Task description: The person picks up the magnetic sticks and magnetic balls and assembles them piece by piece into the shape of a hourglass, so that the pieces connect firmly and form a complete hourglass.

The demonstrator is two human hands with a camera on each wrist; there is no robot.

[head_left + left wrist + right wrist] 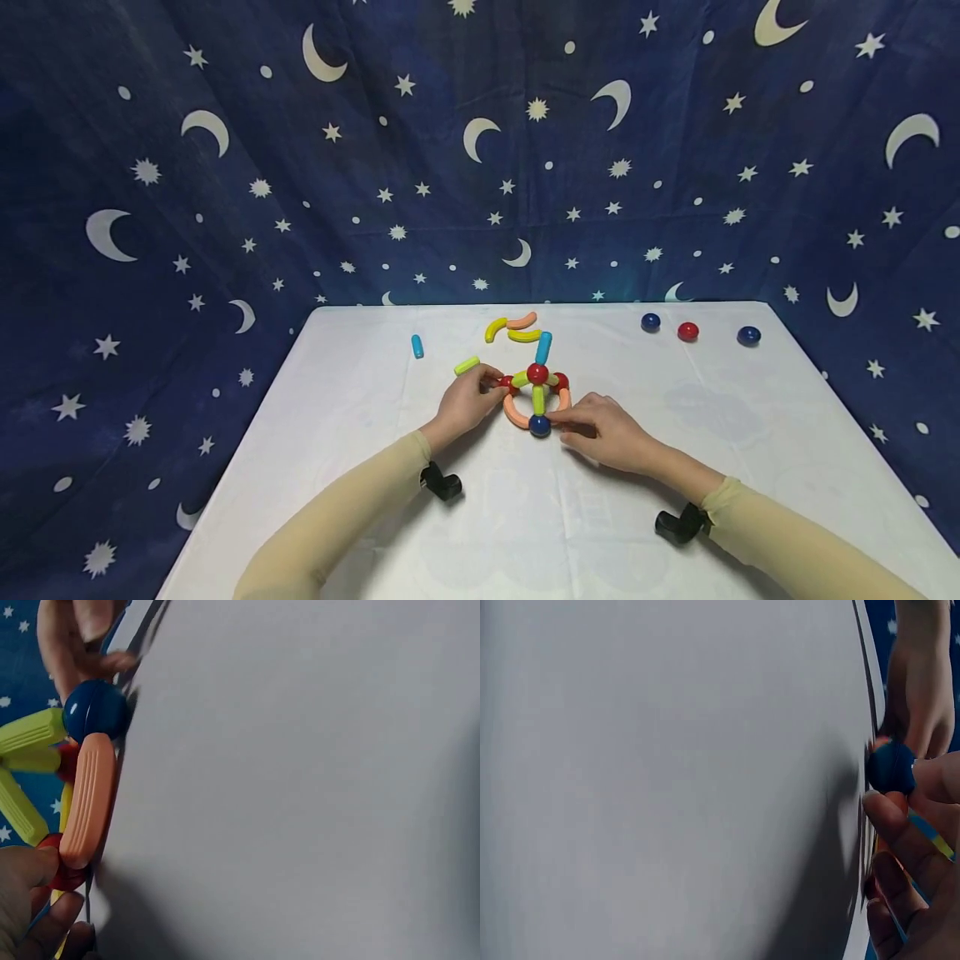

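Note:
A magnetic ball-and-rod frame stands on the table before me, with lime straight rods rising to a red top ball that carries an upright blue rod. Curved orange rods run along its base. At the left corner, my left hand pinches a red ball beside the end of an orange rod. My right hand is at the front corner, its fingertips around the blue ball. Another red ball sits at the back right of the frame.
Behind the frame lie yellow curved rods and an orange curved rod. A lime rod and a blue rod lie left. Far right are two blue balls and a red ball. A starry cloth hangs behind.

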